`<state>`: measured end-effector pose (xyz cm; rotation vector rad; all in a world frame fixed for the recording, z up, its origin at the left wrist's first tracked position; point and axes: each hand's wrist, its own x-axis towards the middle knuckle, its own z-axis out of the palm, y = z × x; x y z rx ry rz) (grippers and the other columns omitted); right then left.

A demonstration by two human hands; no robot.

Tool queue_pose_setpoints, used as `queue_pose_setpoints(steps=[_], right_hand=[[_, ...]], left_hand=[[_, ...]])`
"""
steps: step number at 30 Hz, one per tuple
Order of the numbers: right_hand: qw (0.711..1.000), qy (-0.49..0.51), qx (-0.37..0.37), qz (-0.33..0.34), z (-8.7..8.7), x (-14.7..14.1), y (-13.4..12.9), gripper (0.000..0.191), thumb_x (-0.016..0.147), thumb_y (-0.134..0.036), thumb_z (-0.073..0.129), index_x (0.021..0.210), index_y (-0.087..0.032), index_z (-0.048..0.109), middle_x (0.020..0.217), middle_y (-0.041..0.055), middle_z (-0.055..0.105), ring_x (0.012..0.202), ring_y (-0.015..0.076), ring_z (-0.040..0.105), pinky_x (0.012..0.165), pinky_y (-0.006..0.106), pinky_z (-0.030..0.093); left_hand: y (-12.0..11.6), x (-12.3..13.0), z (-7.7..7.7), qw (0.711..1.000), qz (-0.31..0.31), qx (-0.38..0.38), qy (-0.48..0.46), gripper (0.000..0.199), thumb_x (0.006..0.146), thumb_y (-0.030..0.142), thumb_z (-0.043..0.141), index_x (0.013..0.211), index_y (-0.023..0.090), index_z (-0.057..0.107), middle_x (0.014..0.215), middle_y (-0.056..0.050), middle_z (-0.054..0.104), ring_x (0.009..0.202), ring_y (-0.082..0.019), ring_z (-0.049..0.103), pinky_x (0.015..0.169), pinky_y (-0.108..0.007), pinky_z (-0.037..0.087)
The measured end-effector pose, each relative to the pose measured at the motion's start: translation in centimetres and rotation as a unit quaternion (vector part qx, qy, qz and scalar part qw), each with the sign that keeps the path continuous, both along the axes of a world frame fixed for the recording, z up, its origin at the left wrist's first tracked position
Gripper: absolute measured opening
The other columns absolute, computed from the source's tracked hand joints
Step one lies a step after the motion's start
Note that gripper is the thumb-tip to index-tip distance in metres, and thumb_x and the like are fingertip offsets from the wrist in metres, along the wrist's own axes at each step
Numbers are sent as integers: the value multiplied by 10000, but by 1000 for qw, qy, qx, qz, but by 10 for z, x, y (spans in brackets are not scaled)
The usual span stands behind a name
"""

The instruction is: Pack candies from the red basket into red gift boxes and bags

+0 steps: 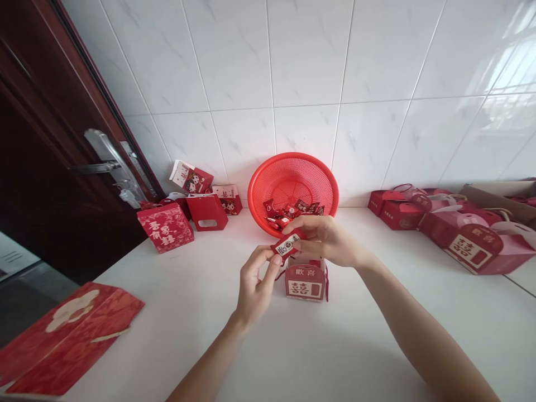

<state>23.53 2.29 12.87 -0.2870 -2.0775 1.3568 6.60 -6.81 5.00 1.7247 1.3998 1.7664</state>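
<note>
Between my two hands is a small red wrapped candy (pixel 287 245) with a white label and dark characters. My left hand (pixel 256 282) pinches its lower left end between thumb and fingers. At its upper right side, the fingers of my right hand (pixel 324 241) are closed on it too. Just below and behind the hands stands a red gift box (pixel 305 282) with a white front label, its top open and partly hidden by my right hand. Behind it a red plastic basket (pixel 293 158) leans against the wall, with several wrapped candies (pixel 293 211) at its bottom.
Several red gift boxes (pixel 167 226) stand at the left near a door handle (pixel 103 162). More red boxes (pixel 473 245) are grouped at the right, beside a cardboard carton (pixel 494 200). A red paper bag (pixel 69 335) lies flat at the front left edge of the white table (pixel 268 357).
</note>
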Motion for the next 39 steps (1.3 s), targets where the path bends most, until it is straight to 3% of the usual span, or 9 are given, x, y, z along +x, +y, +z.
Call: queue_pose_setpoints(steps=[5, 10, 14, 18, 21, 27, 31, 36, 39], right_hand=[[991, 27, 71, -110, 6, 7, 7, 228, 869, -213, 628, 1094, -197, 659, 988, 54, 707, 856, 183, 686, 783, 347, 569], [983, 3, 89, -158, 13, 18, 11, 161, 867, -266, 644, 1011, -200, 664, 956, 49, 708, 856, 205, 683, 798, 379, 565], [977, -31, 141, -156, 9, 18, 11, 129, 872, -257, 611, 970, -201, 673, 926, 42, 694, 841, 203, 665, 783, 373, 562], [974, -76, 169, -132, 4, 12, 9, 152, 858, -158, 556, 960, -205, 659, 915, 34, 682, 806, 178, 640, 748, 335, 539], [967, -117, 185, -129, 4, 10, 7, 181, 835, -91, 514, 887, -204, 646, 828, 18, 660, 741, 161, 601, 692, 308, 504], [948, -186, 220, -138, 7, 15, 6, 206, 802, -67, 541, 871, -207, 675, 732, 8, 647, 653, 151, 563, 618, 279, 426], [930, -250, 250, -95, 4, 14, 8, 259, 795, -38, 515, 827, -216, 700, 700, 12, 663, 631, 155, 565, 603, 275, 394], [901, -282, 293, -148, -3, 10, 11, 367, 780, -17, 502, 1015, -209, 709, 914, 63, 726, 765, 202, 629, 622, 281, 395], [913, -261, 283, -134, -4, 10, 8, 322, 821, -64, 524, 1043, -215, 702, 937, 62, 727, 767, 201, 636, 626, 283, 411]], left_hand=[[0, 2, -3, 998, -18, -38, 56, 280, 979, 384, 501, 1073, 234, 718, 1199, -89, 609, 1096, -226, 614, 895, -339, 527], [0, 4, 0, 995, 8, -63, 77, 335, 976, 395, 490, 835, 201, 724, 1180, -103, 619, 1054, -226, 643, 839, -331, 545], [0, 2, 2, 995, 29, -53, 83, 280, 923, 366, 581, 704, 204, 649, 1112, -91, 644, 1133, -255, 609, 922, -363, 513], [-1, 4, -1, 993, 15, -66, 93, 115, 821, 316, 679, 811, 213, 628, 1184, -92, 603, 1175, -268, 585, 960, -390, 496], [-3, 7, -3, 993, -2, -63, 103, 212, 749, 283, 723, 906, 219, 597, 1244, -105, 560, 1192, -278, 572, 916, -380, 521], [-7, 13, 0, 993, -21, -56, 100, 268, 713, 264, 749, 857, 223, 528, 1226, -104, 564, 1172, -278, 578, 851, -353, 540], [-7, 14, 1, 993, -25, -60, 101, 279, 701, 238, 751, 853, 229, 517, 1190, -92, 580, 1122, -262, 597, 860, -357, 536], [-6, 13, -2, 992, -15, -55, 115, 313, 709, 263, 766, 883, 233, 508, 1209, -102, 568, 1263, -291, 515, 912, -369, 516], [-5, 12, -4, 992, -8, -54, 118, 316, 728, 293, 765, 895, 233, 504, 1233, -107, 559, 1277, -297, 511, 924, -380, 509]])
